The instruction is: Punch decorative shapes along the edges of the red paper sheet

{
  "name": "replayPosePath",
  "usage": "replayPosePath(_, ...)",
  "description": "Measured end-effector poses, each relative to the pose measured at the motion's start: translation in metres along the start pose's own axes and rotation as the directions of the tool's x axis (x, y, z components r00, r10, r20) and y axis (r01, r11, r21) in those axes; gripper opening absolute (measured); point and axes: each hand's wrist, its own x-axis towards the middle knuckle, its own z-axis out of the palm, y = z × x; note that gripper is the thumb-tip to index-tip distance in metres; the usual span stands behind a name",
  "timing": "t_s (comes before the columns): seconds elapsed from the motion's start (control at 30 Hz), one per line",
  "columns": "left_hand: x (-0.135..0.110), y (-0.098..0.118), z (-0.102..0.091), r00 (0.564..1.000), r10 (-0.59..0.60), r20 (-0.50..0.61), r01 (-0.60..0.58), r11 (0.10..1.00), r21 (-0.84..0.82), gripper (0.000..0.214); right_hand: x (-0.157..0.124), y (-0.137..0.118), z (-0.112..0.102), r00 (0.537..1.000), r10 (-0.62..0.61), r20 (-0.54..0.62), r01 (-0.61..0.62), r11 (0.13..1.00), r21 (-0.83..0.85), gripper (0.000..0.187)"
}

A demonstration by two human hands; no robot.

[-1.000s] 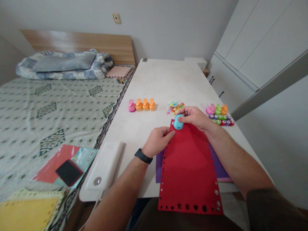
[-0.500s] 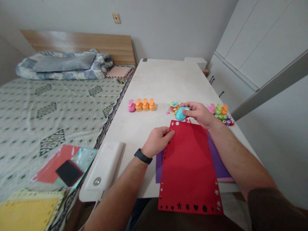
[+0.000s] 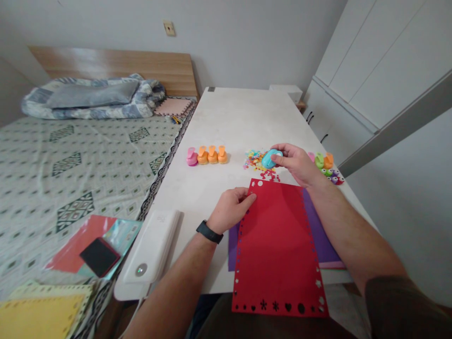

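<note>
My left hand (image 3: pixel 235 207) pinches the left edge of a red sheet of paper (image 3: pixel 277 245) near its top corner. Shaped holes run along the sheet's sides and bottom, and two holes show at its top left. In my right hand (image 3: pixel 298 162) is a light blue craft punch (image 3: pixel 270 159), held just beyond the paper's top edge and apart from it. Loose paper confetti (image 3: pixel 252 160) in several colours lies beside and under the punch, with red cut-outs (image 3: pixel 271 175) nearer the sheet. Purple paper (image 3: pixel 319 233) lies beneath the red sheet.
Pink and orange punches (image 3: pixel 207 156) stand in a row on the white table (image 3: pixel 243 113). More punches (image 3: pixel 326 165) sit at the right edge, partly behind my wrist. A white device (image 3: pixel 153 247) with a cable lies front left. A phone (image 3: pixel 100 257) and yellow sheets (image 3: pixel 42 315) rest on the bed.
My right hand has moved the blue punch slightly right and away from the red sheet's top edge, uncovering red cut-outs. My left hand keeps its hold on the paper.
</note>
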Motion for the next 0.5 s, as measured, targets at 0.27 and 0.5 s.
replayPosePath(0.27,-0.004,0.002,0.0,0.983,0.11,0.15,-0.126,0.987,0.098,0.038,0.008,0.018,-0.003,0.999,-0.039,-0.018,0.033,0.962,-0.27,0.05)
replayPosePath(0.5,-0.005,0.002,0.002,0.958,0.148,0.244,-0.18,0.977,0.115,0.042,0.015,0.039,-0.007,0.988,-0.096,-0.118,0.037,0.905,-0.423,0.046)
